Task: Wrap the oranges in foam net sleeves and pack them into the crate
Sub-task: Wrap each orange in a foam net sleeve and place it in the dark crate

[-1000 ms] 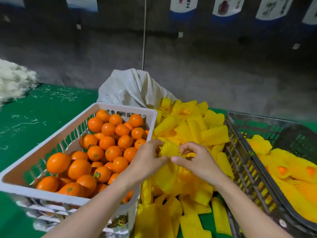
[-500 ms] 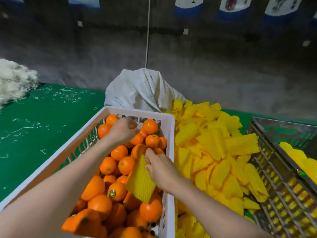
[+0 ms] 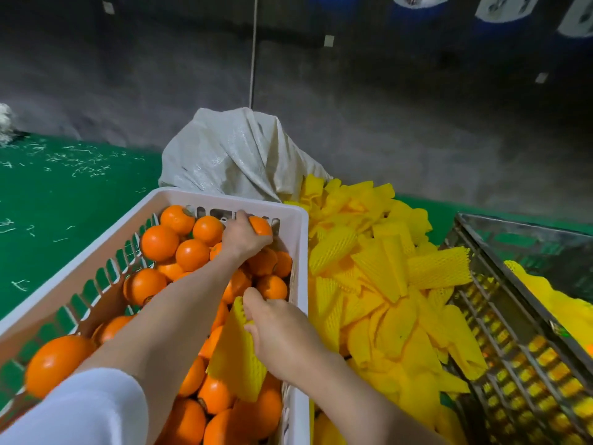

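**Orange pick-up with sleeve held ready**

Curled the fingers of left hand (image 3: 242, 240) round one orange (image 3: 261, 225) at the far corner of the white crate (image 3: 301, 242), among loose unwrapped fruit. Pinched a flat foam sleeve (image 3: 236, 358) between thumb and fingers of right hand (image 3: 282, 335), just above the same crate, probably to keep it close for slipping over the fruit. Found spare sleeves (image 3: 369, 277) heaped between the white crate and the dark crate (image 3: 500, 319), within reach of both hands.

Dim grey concrete wall (image 3: 417, 123); green floor (image 3: 64, 194) strewn with pale shreds.
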A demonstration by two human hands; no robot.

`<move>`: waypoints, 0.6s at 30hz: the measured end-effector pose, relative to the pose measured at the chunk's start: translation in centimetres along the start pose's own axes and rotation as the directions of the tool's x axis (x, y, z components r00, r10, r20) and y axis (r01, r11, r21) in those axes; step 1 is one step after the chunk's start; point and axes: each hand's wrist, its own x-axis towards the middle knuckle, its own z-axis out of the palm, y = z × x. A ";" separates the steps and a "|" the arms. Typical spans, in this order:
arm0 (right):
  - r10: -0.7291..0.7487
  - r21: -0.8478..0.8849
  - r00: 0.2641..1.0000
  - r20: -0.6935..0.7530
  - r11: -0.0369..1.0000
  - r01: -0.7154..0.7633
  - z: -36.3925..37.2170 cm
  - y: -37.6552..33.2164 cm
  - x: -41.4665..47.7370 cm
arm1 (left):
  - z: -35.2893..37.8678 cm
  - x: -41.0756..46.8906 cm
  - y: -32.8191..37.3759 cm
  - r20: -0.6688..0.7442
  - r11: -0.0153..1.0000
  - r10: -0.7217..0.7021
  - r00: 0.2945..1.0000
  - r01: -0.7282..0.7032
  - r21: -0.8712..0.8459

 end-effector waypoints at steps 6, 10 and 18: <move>-0.005 0.104 0.997 -0.079 0.994 0.013 0.0 0.1 -0.2 | -4.9 -4.5 0.7 0.273 0.678 -0.144 0.951 0.296 -0.673; 0.097 0.453 0.973 -0.207 0.891 0.008 -1.1 0.0 -1.3 | -8.8 -9.4 1.2 0.402 0.458 -0.119 0.908 0.410 -0.789; 0.244 0.939 0.950 -0.194 0.327 0.108 -5.5 -1.8 -4.4 | -9.4 -17.7 3.7 0.508 0.282 0.022 0.861 0.482 -0.830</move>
